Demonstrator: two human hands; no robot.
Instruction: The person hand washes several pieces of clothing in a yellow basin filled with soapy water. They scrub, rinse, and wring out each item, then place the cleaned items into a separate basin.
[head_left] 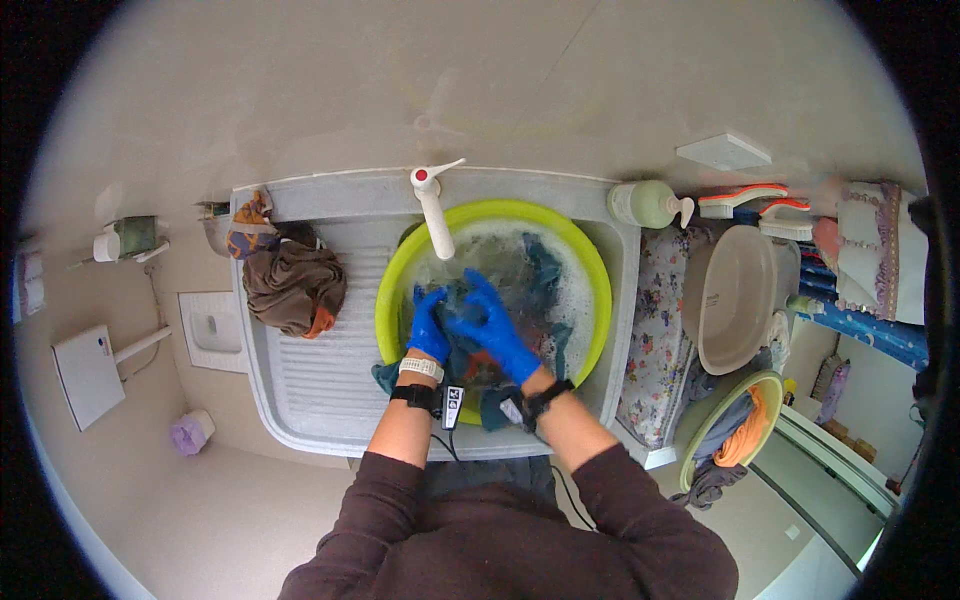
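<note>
A lime-green basin (594, 275) stands in the grey laundry sink, holding sudsy water and a soaked dark teal garment (541, 262). Part of the garment hangs over the basin's near left rim, and something reddish shows beneath the water. My left hand (429, 328), in a blue rubber glove, is over the left part of the wet cloth with its fingers apart. Beside it my right hand (492, 328), gloved the same, spreads its fingers over the garment in the middle. I see no cloth gripped in either hand. A white tap (433, 215) reaches over the basin's far rim.
On the sink's ribbed washboard (335, 385) lies a brown bundle of clothes (292, 285). A pale green pump bottle (645, 204) stands at the far right corner. Further right are scrubbing brushes (742, 200), a beige tub (738, 300) and a laundry basin (771, 425) with clothes.
</note>
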